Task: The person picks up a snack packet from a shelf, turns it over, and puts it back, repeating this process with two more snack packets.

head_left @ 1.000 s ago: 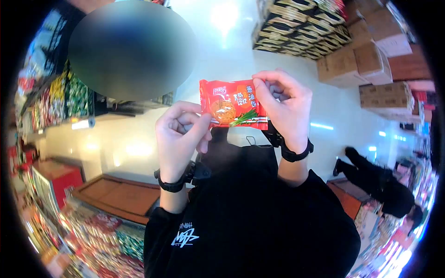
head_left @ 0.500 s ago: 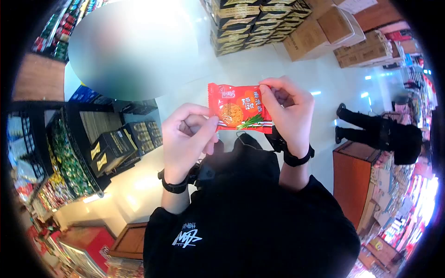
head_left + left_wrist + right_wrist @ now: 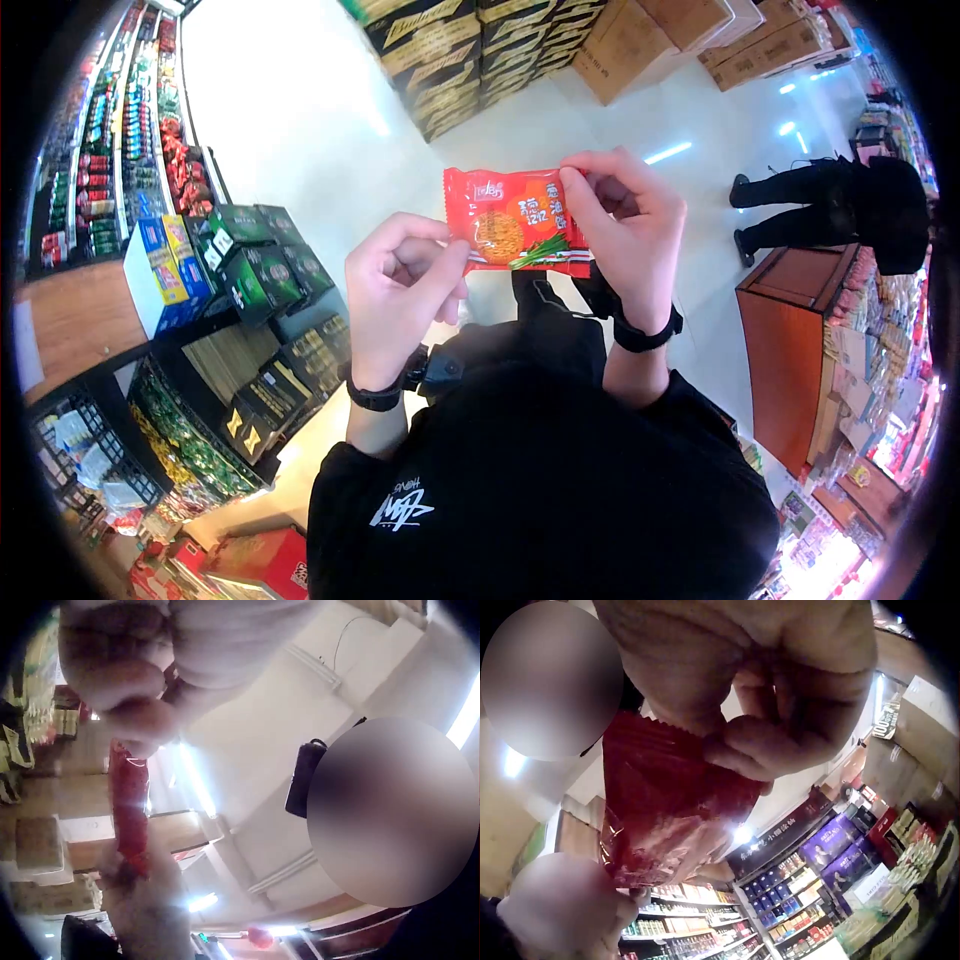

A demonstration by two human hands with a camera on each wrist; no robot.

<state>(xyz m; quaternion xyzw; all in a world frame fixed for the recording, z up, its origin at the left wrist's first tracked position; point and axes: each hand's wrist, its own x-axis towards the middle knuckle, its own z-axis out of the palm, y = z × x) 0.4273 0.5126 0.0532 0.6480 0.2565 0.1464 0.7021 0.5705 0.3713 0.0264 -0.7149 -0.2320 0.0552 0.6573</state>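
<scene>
In the head view a small red snack packet (image 3: pixel 515 225), printed with a round biscuit, green scallions and pale lettering, is held up in front of the chest with its printed face visible. My left hand (image 3: pixel 400 290) pinches its left end between thumb and fingers. At the upper right end, my right hand (image 3: pixel 635 235) pinches it with thumb and forefinger. The left wrist view catches the packet (image 3: pixel 131 802) nearly edge-on, running between both hands. Its shiny red back (image 3: pixel 667 806) fills the middle of the right wrist view. Both wrists wear black straps.
Cartons (image 3: pixel 440 55) are stacked ahead on the pale shop floor (image 3: pixel 400 150). Stocked drink shelves (image 3: pixel 120 140) and boxes (image 3: pixel 265 265) stand to the left. A person in black (image 3: pixel 850 210) is at the right, near a wooden display stand (image 3: pixel 795 360).
The head view has swung round, so the shelves, cartons and the person at the right have shifted across it. Both hands keep the same pinch on the snack packet, which stays nearly in place.
</scene>
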